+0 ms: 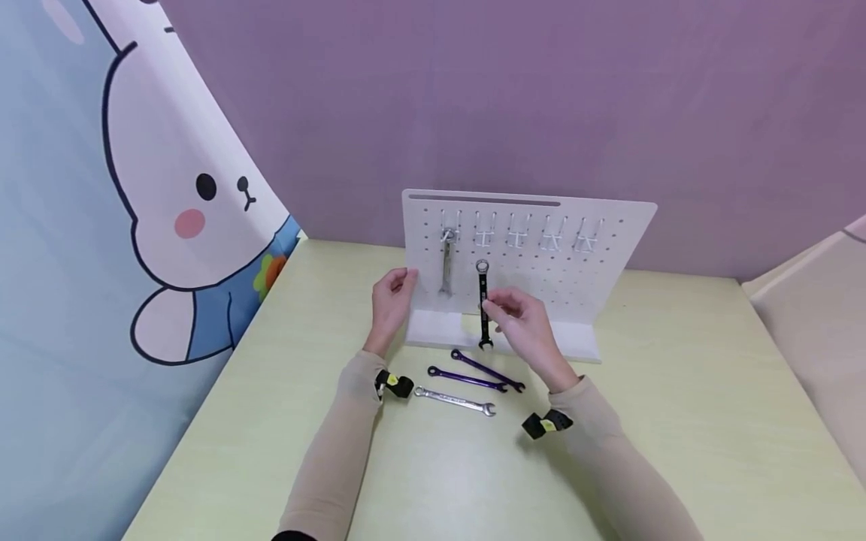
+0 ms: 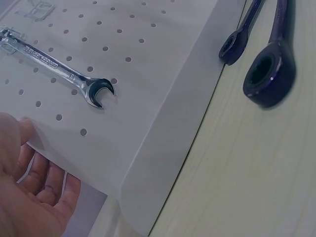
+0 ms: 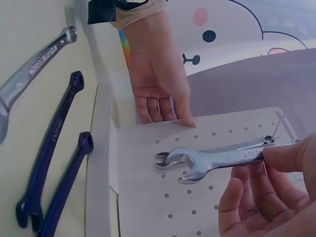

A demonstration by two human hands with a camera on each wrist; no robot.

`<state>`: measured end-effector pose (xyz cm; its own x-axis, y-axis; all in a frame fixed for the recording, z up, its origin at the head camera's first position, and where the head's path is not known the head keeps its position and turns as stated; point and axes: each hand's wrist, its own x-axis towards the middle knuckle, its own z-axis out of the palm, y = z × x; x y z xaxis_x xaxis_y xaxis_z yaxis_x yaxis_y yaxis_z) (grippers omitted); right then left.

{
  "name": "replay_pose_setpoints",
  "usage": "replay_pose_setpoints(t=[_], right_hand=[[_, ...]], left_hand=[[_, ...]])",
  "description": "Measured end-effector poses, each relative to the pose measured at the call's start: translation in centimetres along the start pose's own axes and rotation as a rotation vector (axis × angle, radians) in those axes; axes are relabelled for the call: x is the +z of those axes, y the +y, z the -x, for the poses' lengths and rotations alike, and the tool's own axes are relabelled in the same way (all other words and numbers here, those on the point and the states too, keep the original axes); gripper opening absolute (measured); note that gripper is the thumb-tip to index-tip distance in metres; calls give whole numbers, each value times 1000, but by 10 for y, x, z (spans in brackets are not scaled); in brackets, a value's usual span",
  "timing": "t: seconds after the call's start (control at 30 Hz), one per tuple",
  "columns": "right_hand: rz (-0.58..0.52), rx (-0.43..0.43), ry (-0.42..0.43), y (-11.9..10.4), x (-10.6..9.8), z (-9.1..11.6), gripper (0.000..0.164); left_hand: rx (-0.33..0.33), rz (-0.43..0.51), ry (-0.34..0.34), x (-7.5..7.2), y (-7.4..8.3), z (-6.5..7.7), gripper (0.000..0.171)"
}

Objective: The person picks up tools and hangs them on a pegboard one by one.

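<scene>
My right hand (image 1: 528,330) pinches a combination wrench (image 1: 483,300) between thumb and fingers. It stands upright before the white pegboard (image 1: 541,282), ring end up; dark in the head view, the wrench looks shiny silver in the right wrist view. My left hand (image 1: 391,304) holds the board's left edge, thumb (image 2: 27,129) on the front face and fingers behind. On the leftmost hook hangs a silver combination wrench (image 2: 59,66), open end down. Two purple wrenches (image 1: 467,378) and a silver wrench (image 1: 453,400) lie on the table in front of the board.
Several metal double hooks (image 1: 518,229) run in a row along the upper pegboard. The board stands on a white base (image 1: 575,342) on the pale wooden table (image 1: 710,391). Behind rises a purple backdrop (image 1: 541,98), with a cartoon curtain (image 1: 68,263) at left.
</scene>
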<state>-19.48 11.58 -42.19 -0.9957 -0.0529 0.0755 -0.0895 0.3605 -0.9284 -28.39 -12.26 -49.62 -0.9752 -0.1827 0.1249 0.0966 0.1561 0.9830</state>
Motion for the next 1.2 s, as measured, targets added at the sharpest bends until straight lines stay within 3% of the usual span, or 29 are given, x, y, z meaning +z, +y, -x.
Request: replay_pose_setpoints(t=[0.33, 1.2], right_hand=[[-35, -26, 62, -12, -3, -8, 24], [-36, -28, 90, -20, 1, -17, 24]], left_hand=[[-7, 8, -5, 0, 5, -2, 37], [-2, -15, 14, -1, 4, 4, 36]])
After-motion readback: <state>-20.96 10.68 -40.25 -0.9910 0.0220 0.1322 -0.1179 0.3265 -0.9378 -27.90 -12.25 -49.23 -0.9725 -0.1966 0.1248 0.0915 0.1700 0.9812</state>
